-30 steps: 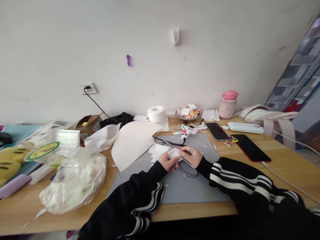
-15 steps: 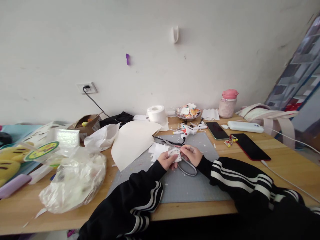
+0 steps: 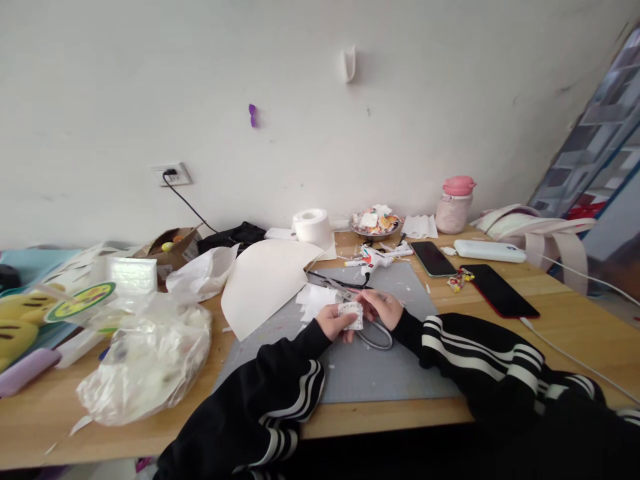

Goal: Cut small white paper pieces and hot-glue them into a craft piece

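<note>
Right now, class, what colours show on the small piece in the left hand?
The small piece is white with dark markings, shown in the head view.

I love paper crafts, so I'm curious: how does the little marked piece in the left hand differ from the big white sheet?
The little marked piece is far smaller than the big white sheet. The piece carries dark markings, while the sheet's visible face looks plain. The piece is held in the left hand; neither hand touches the sheet. Both are whitish.
</note>
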`<state>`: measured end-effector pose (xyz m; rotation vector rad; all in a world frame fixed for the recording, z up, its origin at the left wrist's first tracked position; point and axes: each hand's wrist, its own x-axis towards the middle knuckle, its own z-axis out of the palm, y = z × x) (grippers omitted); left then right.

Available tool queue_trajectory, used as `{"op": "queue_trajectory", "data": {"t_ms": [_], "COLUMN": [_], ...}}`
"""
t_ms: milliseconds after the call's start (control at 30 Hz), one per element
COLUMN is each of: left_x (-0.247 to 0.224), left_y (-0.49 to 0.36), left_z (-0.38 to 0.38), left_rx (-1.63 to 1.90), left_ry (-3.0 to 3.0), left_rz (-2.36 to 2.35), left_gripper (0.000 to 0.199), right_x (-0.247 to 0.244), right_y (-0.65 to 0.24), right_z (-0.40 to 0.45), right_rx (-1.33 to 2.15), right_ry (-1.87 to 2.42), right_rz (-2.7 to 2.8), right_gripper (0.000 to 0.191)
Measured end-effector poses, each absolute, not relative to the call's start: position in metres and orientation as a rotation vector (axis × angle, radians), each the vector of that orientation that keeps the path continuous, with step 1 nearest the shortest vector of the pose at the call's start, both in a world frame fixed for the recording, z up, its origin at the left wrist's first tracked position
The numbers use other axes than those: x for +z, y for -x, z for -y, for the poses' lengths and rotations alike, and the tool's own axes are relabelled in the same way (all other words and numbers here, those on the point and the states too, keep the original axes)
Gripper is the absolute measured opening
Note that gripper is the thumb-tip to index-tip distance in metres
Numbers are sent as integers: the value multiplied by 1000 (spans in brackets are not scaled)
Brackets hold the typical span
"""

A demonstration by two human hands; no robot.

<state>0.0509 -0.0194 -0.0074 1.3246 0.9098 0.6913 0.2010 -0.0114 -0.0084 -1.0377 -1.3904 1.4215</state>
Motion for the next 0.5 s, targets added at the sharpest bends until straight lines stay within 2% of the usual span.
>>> {"op": "queue_trajectory", "data": {"t_ms": [167,500], "left_x": [-5,-5], "left_y": [-51,-52], "left_z": [21,22], "left_rx": [699,681], "left_ry": [-1316,-1310], "left_rz": [-916,-943], "left_gripper": [26,28], "right_x": [0,-1], "right_y": [-201,-206], "right_z": [19,21], "right_rx": [1300,1142], "right_ry": [1036,1044], "right_rz": [1468,1611], "right_gripper": [34,37]}}
